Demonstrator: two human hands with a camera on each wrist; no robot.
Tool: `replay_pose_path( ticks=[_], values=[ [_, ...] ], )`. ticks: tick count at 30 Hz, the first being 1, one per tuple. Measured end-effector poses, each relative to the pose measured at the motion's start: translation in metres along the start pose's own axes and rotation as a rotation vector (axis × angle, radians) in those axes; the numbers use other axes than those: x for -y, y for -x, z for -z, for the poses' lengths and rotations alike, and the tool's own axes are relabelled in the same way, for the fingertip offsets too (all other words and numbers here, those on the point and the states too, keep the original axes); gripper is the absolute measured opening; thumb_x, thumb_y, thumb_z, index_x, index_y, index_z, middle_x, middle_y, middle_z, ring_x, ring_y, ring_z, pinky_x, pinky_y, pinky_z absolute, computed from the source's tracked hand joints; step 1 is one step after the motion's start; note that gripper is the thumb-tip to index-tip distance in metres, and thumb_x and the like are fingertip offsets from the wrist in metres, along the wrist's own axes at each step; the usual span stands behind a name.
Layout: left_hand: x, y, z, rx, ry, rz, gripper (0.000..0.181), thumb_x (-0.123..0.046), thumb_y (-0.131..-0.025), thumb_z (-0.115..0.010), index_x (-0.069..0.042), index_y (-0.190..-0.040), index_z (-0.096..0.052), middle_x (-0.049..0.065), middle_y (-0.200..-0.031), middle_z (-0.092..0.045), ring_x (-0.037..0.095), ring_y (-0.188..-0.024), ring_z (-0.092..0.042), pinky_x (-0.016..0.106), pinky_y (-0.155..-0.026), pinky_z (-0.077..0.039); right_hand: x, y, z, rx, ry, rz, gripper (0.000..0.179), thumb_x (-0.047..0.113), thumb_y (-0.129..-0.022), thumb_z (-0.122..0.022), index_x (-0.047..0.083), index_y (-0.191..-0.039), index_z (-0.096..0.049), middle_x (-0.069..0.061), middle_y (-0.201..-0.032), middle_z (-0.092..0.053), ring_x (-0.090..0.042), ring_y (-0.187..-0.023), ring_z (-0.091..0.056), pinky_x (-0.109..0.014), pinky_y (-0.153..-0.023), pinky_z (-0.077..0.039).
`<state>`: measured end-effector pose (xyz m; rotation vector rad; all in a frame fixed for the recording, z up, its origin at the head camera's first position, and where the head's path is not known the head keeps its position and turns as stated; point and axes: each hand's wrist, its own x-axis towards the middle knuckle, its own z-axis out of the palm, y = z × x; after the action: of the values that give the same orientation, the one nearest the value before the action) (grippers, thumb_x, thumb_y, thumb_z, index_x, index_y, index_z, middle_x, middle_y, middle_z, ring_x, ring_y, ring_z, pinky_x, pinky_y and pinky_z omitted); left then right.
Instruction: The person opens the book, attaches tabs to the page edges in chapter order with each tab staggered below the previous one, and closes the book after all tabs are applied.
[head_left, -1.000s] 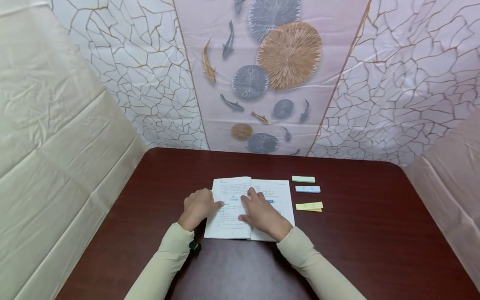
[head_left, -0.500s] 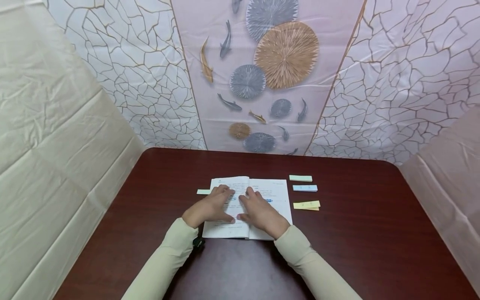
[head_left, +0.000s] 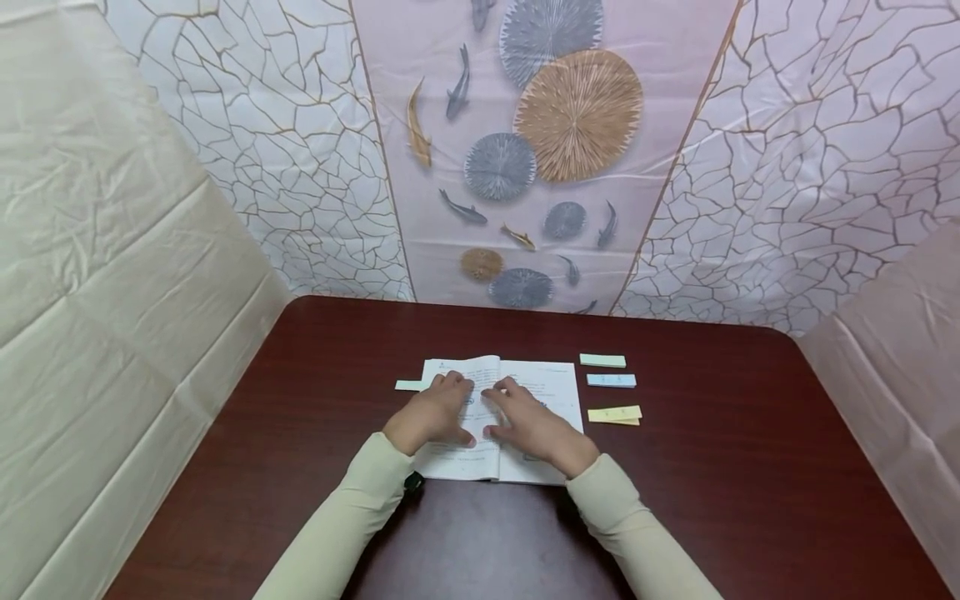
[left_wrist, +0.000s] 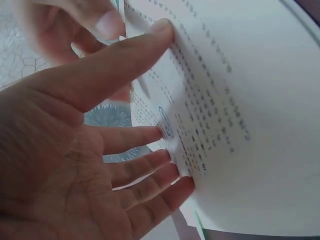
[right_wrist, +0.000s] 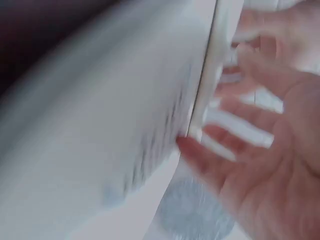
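Note:
An open book [head_left: 540, 379] with printed pages lies on the table. My left hand [head_left: 433, 414] rests on its left page; in the left wrist view the thumb and straight fingertips touch the paper. My right hand [head_left: 536, 423] lies over the right page close to the spine, its fingers extended; in the right wrist view, which is blurred, fingertips touch the page by the fold. Neither hand grips anything. From the book's left edge sticks out a pale green sticky tab [head_left: 407, 386]. Parts of both pages are hidden under the hands.
Right of the book, green [head_left: 602, 361], blue [head_left: 611, 381] and yellow sticky-note pads [head_left: 615, 414] lie in a column on the dark red table [head_left: 712, 467]. Patterned cloth [head_left: 525, 250] hangs behind the table, with beige cloth at both sides.
My left hand has moved right from the book's left edge onto the left page, uncovering the sticky tab there. My right hand has barely shifted over the right page.

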<state>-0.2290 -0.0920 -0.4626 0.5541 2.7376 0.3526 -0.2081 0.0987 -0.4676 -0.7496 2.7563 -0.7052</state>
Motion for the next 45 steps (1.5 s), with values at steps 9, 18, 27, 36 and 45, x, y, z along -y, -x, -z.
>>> replay_pose_path(
  ticks=[9, 18, 27, 36, 45],
  values=[
    [-0.007, -0.001, 0.000, 0.002, -0.041, 0.007, 0.090, -0.032, -0.077, -0.097, -0.002, -0.149, -0.053, 0.015, -0.143, -0.053, 0.031, -0.128, -0.048, 0.043, -0.102, -0.051, -0.054, -0.001, 0.037, 0.022, 0.081, -0.173, 0.079, 0.030, -0.097, -0.079, -0.004, -0.158, -0.042, -0.028, -0.153, -0.043, -0.046, -0.144, -0.042, -0.057, -0.113, -0.043],
    [-0.009, -0.007, 0.000, 0.003, -0.065, 0.002, 0.088, -0.033, -0.076, -0.098, -0.002, -0.146, -0.055, 0.015, -0.140, -0.054, 0.030, -0.123, -0.049, 0.042, -0.099, -0.051, -0.094, -0.015, 0.054, 0.077, 0.179, -0.220, 0.102, 0.057, -0.088, -0.082, -0.001, -0.161, -0.038, -0.027, -0.160, -0.038, -0.049, -0.149, -0.034, -0.061, -0.115, -0.038],
    [-0.009, -0.005, 0.001, 0.000, -0.057, 0.012, 0.089, -0.033, -0.076, -0.098, -0.002, -0.146, -0.054, 0.015, -0.142, -0.053, 0.030, -0.123, -0.049, 0.043, -0.100, -0.051, -0.099, -0.019, 0.048, 0.054, 0.182, -0.169, 0.088, 0.049, -0.089, -0.084, 0.004, -0.156, -0.050, -0.027, -0.160, -0.040, -0.048, -0.147, -0.037, -0.061, -0.116, -0.037],
    [-0.008, -0.001, 0.003, 0.006, -0.055, 0.024, 0.089, -0.033, -0.076, -0.098, -0.003, -0.147, -0.054, 0.015, -0.147, -0.052, 0.031, -0.127, -0.049, 0.044, -0.102, -0.051, -0.083, -0.014, 0.040, -0.027, 0.286, -0.145, 0.080, 0.045, -0.089, -0.084, 0.002, -0.150, -0.057, -0.023, -0.152, -0.051, -0.045, -0.139, -0.045, -0.065, -0.113, -0.036],
    [-0.008, 0.000, 0.003, -0.001, -0.054, 0.013, 0.088, -0.032, -0.076, -0.098, -0.002, -0.147, -0.055, 0.015, -0.147, -0.052, 0.032, -0.129, -0.049, 0.044, -0.106, -0.049, -0.084, -0.012, 0.038, -0.104, 0.308, -0.149, 0.084, 0.046, -0.083, -0.090, 0.005, -0.149, -0.058, -0.019, -0.135, -0.058, -0.039, -0.124, -0.051, -0.065, -0.107, -0.041]
  ],
)
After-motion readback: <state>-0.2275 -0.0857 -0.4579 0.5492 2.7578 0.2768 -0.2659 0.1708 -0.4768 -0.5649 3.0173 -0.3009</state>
